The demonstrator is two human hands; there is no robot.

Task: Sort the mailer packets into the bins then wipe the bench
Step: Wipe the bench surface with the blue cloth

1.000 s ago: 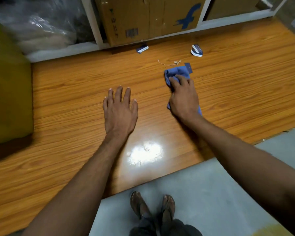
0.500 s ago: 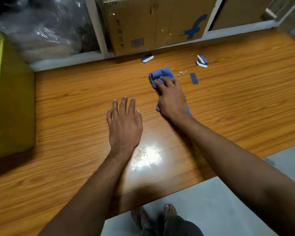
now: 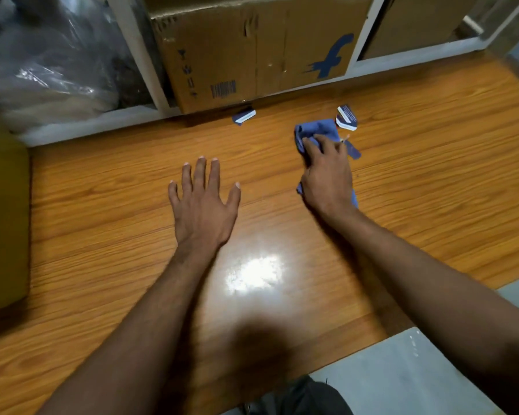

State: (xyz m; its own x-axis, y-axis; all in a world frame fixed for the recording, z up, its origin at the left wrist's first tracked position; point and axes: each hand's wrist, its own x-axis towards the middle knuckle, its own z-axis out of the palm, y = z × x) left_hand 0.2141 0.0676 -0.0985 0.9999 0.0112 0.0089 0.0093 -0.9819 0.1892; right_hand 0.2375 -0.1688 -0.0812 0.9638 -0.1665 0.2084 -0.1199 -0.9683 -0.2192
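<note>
Hands-wise: got the left hand [image 3: 203, 205] lying flat on the bench [image 3: 432, 181], fingers spread wide, holding nothing. Got the right hand [image 3: 327, 175] pressing down on a blue cloth [image 3: 318, 128], fingers stretched forward over it, not wrapped round it as far as can be told through the blur. Can see the cloth poking out past the fingertips toward the back, and a bit at the wrist side too. Sits right of centre on the wood, toward the back edge. Touching or nearly touching a folded dark-blue-and-white card [image 3: 346, 118] at its far right corner, can't tell which. Also spotting a thin blue strip [image 3: 354, 151] just beside the right hand's fingers, and another little card [image 3: 244, 115] further left, just in front of a cardboard box [image 3: 252, 49] at the back. Over on the far left, seeing a blurry yellow-green box [image 3: 3, 220] standing on the bench.
</note>
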